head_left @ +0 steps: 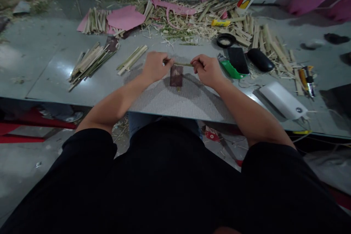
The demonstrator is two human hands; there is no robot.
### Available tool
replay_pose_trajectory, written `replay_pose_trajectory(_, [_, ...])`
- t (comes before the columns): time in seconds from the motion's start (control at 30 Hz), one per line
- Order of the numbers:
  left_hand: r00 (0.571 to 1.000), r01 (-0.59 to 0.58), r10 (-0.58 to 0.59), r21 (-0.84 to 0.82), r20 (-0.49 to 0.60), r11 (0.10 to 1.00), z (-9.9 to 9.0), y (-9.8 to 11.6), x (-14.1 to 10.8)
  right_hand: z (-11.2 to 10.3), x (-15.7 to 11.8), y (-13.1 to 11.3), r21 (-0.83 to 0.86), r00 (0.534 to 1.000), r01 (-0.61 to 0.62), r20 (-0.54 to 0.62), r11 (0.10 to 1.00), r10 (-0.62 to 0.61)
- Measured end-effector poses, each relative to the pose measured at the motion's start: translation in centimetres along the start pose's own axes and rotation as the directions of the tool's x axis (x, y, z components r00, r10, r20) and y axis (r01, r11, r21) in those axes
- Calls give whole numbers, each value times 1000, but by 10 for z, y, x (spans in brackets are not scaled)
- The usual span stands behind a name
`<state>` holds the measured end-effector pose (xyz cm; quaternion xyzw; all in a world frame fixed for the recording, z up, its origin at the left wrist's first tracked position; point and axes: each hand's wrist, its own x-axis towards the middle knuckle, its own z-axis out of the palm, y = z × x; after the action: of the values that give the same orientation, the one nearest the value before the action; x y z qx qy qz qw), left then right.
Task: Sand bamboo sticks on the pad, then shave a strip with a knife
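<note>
A thin greenish bamboo strip spans the gap between my two hands. My left hand is closed on its left end, and my right hand pinches the right end. Just below the strip, a dark reddish-brown rectangular piece lies on a grey textured mat. A short yellowish bit sticks out from under that piece. Left of my left hand rest a few pale strips and a larger bundle of strips.
Shavings and split pieces cover the back of the table, with pink paper among them. To the right are a black magnifying glass, a dark mouse, a white power bank with a cable, and cutters.
</note>
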<state>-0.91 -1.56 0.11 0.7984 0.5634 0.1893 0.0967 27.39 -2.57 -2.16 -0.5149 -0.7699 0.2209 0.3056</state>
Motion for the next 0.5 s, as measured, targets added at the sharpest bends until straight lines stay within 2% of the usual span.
replay_pose_trajectory(0.13, [999, 2, -3, -20, -46, 1000, -1, -1, -1, 0, -2, -3, -13, 1000, 16, 9, 1000, -16])
replay_pose_trajectory(0.37, [1000, -4, 4, 7, 10, 1000, -7, 3, -3, 1, -2, -5, -59, 999, 20, 40, 998, -18])
replay_pose_trajectory(0.5, [1000, -12, 12, 47, -7, 999, -5, 3, -3, 4, -3, -7, -82, 998, 39, 43, 996, -36])
